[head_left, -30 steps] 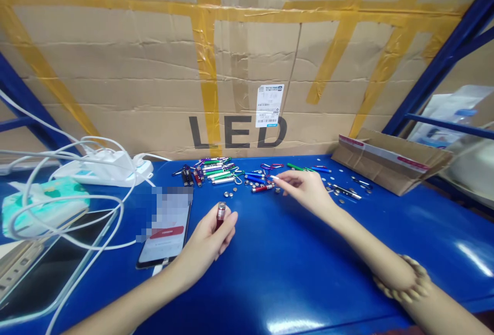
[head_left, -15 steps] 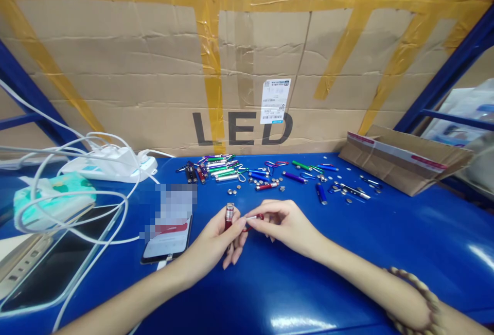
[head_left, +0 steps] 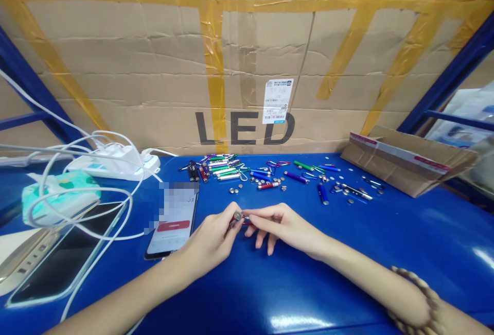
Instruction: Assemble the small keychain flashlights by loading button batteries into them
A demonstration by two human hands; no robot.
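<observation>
My left hand (head_left: 214, 234) is closed around a small red mini flashlight (head_left: 238, 216), whose round silver end faces me. Most of its body is hidden by the fingers. Close against it, my right hand (head_left: 287, 227) pinches a red carabiner clip (head_left: 247, 219) between thumb and forefinger, its other fingers hanging loosely. Only a bit of the clip shows. Beyond the hands lies a pile of colourful mini flashlights (head_left: 227, 170), with one red flashlight (head_left: 268, 186) nearer and several button cells (head_left: 233, 190) scattered around.
On the left are a lit phone (head_left: 175, 237), a dark-screened tablet-like device (head_left: 65, 258), a tissue pack (head_left: 62, 191), and a power strip (head_left: 116, 162) with looping white cables. A large cardboard box (head_left: 154, 67) stands behind; an open carton (head_left: 405, 162) sits at right on the blue table (head_left: 347, 294).
The flashlight in my left hand has turned from upright to pointing its silver end toward me. My left hand has rolled over it, and the red clip is now mostly hidden.
</observation>
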